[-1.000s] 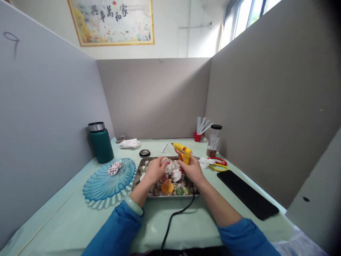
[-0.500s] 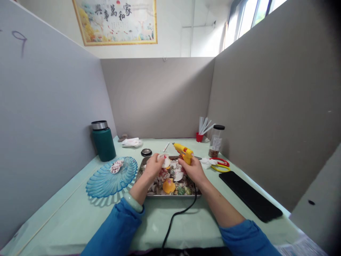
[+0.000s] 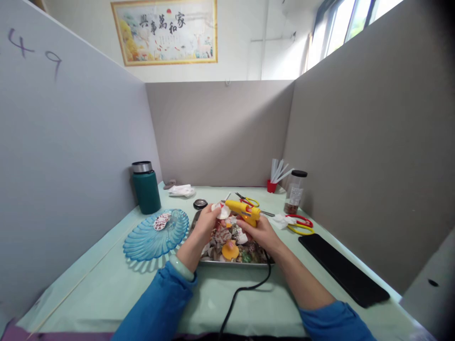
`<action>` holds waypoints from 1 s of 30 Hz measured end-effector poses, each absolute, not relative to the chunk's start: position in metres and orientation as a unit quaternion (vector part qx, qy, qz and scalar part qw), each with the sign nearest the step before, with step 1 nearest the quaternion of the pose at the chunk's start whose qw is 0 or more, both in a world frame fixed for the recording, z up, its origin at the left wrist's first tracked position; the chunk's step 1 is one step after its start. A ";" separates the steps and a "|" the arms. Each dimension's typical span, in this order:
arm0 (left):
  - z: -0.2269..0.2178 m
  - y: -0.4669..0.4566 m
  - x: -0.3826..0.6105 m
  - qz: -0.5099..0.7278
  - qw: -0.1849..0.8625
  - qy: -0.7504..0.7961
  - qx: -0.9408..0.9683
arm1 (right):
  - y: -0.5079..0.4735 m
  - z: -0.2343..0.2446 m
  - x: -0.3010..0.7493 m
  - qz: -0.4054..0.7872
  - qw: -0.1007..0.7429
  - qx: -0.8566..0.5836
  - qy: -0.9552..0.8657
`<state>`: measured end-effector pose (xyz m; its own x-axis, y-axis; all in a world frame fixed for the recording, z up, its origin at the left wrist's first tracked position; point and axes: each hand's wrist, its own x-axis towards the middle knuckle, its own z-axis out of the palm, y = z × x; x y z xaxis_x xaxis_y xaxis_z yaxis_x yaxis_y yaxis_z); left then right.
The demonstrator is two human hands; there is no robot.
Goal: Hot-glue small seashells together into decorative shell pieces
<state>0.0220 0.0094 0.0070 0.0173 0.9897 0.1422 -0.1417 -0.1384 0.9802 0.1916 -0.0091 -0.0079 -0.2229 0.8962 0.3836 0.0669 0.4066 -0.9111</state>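
My left hand (image 3: 206, 222) pinches a white scallop shell (image 3: 223, 211) above the far left part of a metal tray (image 3: 234, 264). My right hand (image 3: 261, 232) is wrapped round a yellow glue gun (image 3: 243, 211). Its nozzle points left and meets the outline of the white shell; whether the two touch I cannot tell. Below both hands, the tray holds many mixed shells, with an orange shell (image 3: 230, 251) near its front. A black cord (image 3: 245, 288) runs from the gun toward the front table edge.
A blue glass plate (image 3: 149, 241) with a speckled shell (image 3: 162, 221) stands left, before a green bottle (image 3: 146, 189). At right are red-and-yellow scissors (image 3: 302, 229), a jar (image 3: 295, 194) and a black slab (image 3: 343, 270). Glue sticks (image 3: 279, 170) stand in a red cup (image 3: 272, 186). Grey partitions enclose the table.
The glue gun has swung left, and its nozzle now lines up with the white shell. A second pair of scissors behind it has come into sight. The whole view has shifted slightly.
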 end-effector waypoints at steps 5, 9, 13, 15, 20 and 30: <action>0.005 0.011 0.020 0.571 0.516 0.391 0.505 | -0.009 -0.007 0.191 0.410 0.515 -0.365 -0.659; 0.007 0.009 0.021 0.566 0.512 0.383 0.521 | -0.010 -0.007 0.191 0.408 0.516 -0.360 -0.661; 0.009 0.004 0.023 0.556 0.501 0.399 0.531 | -0.011 -0.006 0.191 0.412 0.525 -0.358 -0.653; 0.010 0.003 0.024 0.556 0.494 0.403 0.533 | -0.010 -0.006 0.190 0.415 0.526 -0.360 -0.649; 0.008 0.004 0.024 0.553 0.482 0.410 0.542 | -0.008 -0.007 0.190 0.419 0.529 -0.371 -0.637; 0.009 0.008 0.022 0.596 0.486 0.406 0.494 | -0.004 -0.012 0.190 0.427 0.540 -0.363 -0.628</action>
<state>0.0223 0.0080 0.0093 -0.0405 0.9801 0.1943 -0.1792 -0.1984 0.9636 0.1902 -0.0038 -0.0115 -0.1544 0.9171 0.3677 -0.0057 0.3713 -0.9285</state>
